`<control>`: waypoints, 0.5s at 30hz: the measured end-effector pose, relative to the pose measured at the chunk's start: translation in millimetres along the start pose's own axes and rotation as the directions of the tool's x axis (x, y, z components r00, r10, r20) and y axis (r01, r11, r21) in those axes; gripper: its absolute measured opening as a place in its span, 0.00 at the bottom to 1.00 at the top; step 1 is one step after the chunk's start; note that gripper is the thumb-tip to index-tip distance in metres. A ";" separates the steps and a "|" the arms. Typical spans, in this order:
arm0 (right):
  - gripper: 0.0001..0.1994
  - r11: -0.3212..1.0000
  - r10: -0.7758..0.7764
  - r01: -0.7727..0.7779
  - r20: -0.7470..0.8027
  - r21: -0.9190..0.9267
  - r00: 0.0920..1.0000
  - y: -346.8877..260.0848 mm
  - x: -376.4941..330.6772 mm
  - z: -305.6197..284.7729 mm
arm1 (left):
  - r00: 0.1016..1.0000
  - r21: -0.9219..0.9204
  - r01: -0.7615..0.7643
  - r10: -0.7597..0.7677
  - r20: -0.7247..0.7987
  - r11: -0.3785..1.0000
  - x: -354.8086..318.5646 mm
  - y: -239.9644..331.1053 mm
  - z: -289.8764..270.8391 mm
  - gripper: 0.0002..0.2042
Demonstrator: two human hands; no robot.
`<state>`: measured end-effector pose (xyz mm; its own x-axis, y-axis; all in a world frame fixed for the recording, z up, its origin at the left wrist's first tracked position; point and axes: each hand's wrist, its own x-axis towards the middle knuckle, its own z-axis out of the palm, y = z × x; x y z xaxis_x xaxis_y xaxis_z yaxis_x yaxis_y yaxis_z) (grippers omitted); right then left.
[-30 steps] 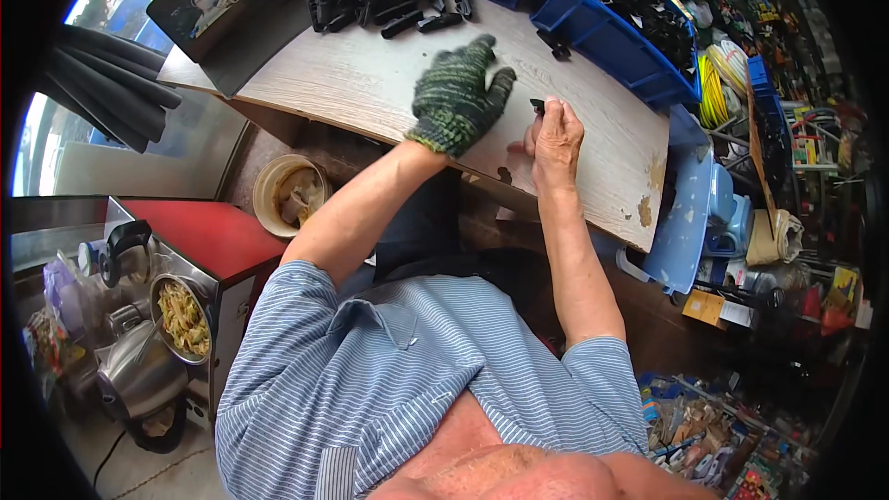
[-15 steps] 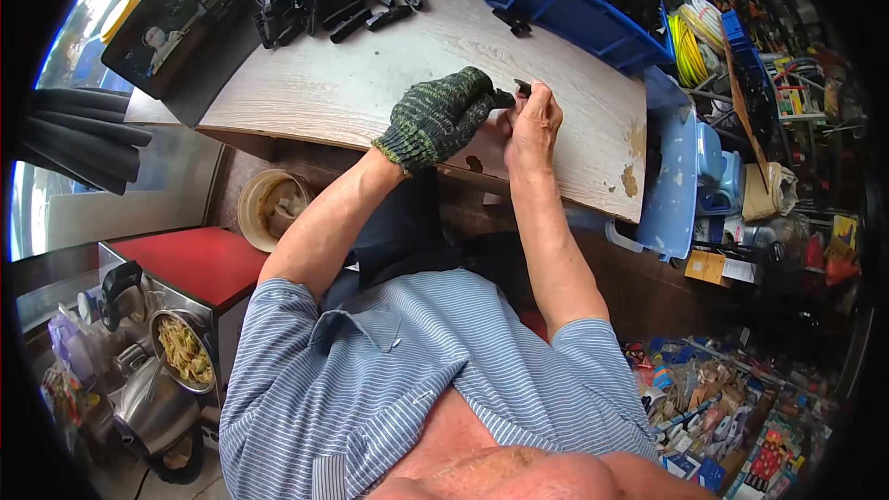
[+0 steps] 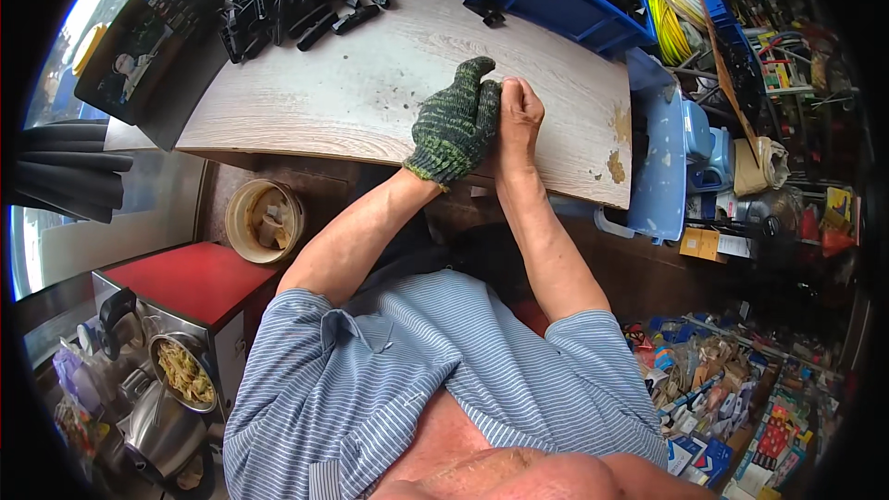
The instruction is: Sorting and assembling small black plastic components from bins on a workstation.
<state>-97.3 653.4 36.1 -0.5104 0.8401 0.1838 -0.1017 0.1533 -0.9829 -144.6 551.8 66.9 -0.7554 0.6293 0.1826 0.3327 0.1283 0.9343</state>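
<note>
My left hand (image 3: pixel 452 122), in a dark green and black knitted glove, is pressed against my bare right hand (image 3: pixel 519 128) over the near side of the wood-grain table (image 3: pixel 370 83). One gloved finger points up and away, while the others lie closed towards the right hand. The right hand's fingers are curled in a fist. Whatever lies between the two hands is hidden. Beyond them on the table lie a heap of black plastic clip-like parts (image 3: pixel 282 5) at the far left and a separate small black part (image 3: pixel 484 12) at the back.
Blue bins (image 3: pixel 556 0) line the back, one full of black parts. A tablet (image 3: pixel 139 46) stands at the left. At the right is a light blue tub (image 3: pixel 659 153). A round bucket (image 3: pixel 266 220) stands below the table, near a red-topped cabinet (image 3: pixel 185 282).
Both hands have come together; the small black piece seen between the fingertips earlier is out of sight. The left hand has turned more upright. The whole view has shifted slightly.
</note>
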 end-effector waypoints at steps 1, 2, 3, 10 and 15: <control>0.15 1.000 -0.001 0.001 -0.001 -0.002 1.000 -1.1 -0.1 -1.4 | 1.000 -0.002 -0.001 0.001 0.001 1.000 0.8 0.3 1.4 0.17; 0.15 0.999 0.019 -0.019 0.005 0.035 1.000 -2.4 -0.5 -2.2 | 1.000 0.014 -0.012 0.012 0.013 1.000 2.1 -0.4 2.2 0.18; 0.15 0.997 0.039 -0.040 0.016 0.072 0.999 -3.4 -1.3 -2.2 | 1.000 0.031 -0.021 0.020 0.021 0.999 2.7 -2.0 2.1 0.20; 0.12 0.928 0.334 -0.336 0.039 0.159 0.942 -27.4 -4.7 4.3 | 0.992 0.200 -0.113 0.097 0.084 0.973 19.5 -13.1 -30.3 0.21; 0.15 0.841 0.516 -0.452 -0.190 0.296 0.835 -40.4 29.8 -26.6 | 0.983 0.683 -0.001 0.126 -0.134 0.731 75.0 -33.6 -101.5 0.25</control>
<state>-85.7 686.1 81.2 -0.3162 0.8797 -0.3551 -0.1073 -0.4051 -0.9080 -269.7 516.8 80.3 -0.7761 0.5320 0.3387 0.6292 0.6166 0.4732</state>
